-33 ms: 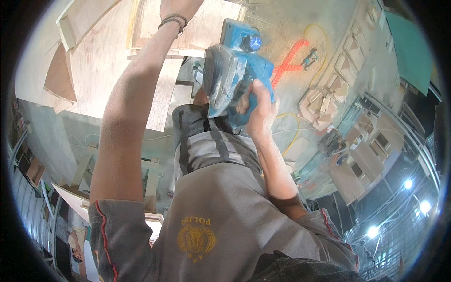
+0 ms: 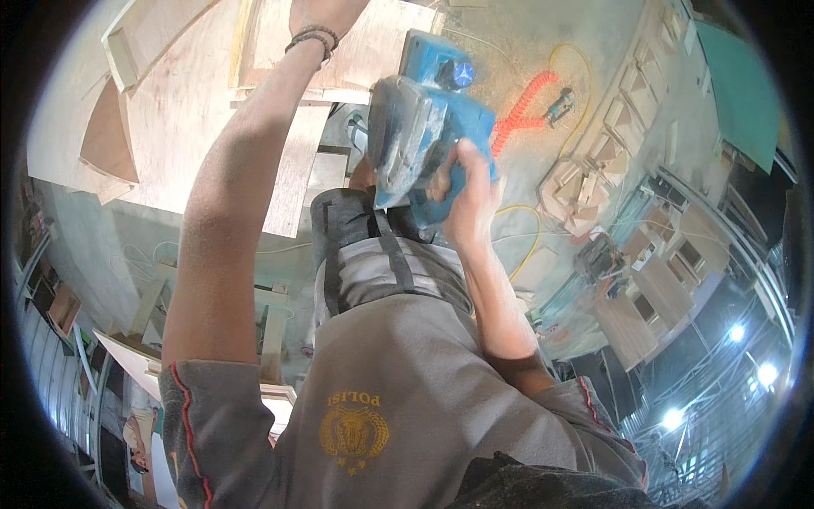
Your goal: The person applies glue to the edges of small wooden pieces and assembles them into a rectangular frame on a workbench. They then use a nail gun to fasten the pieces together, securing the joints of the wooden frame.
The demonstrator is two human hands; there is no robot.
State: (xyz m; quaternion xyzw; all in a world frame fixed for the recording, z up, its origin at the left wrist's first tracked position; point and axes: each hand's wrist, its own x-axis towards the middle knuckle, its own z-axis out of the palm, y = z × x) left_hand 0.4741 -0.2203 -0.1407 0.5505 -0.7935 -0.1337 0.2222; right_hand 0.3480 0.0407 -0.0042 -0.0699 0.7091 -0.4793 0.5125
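A blue electric planer (image 2: 458, 110) is in my right hand (image 2: 471, 191), whose fingers wrap round its rear handle. The planer is tipped on its side, its flat sole turned left toward the edge of a light plywood workpiece (image 2: 348, 51). Whether sole and wood touch, I cannot tell. My left arm reaches forward over a broad plywood sheet (image 2: 186, 144). Only the back of my left hand (image 2: 329, 12) shows above a dark bracelet, close to the workpiece; its fingers lie beyond the top edge. A brown triangular wood piece (image 2: 108, 136) is at the far left.
An orange coiled hose (image 2: 530, 89) with a small air tool (image 2: 560, 106) lies on the dusty floor, near a yellow hose (image 2: 536, 229). Small wooden frames (image 2: 632, 110) line the right. Panels with cut-outs (image 2: 649, 297) stand lower right. Another person (image 2: 138, 433) is at the lower left.
The planer and my right hand have shifted very slightly up, away from my body. My left arm has hardly moved.
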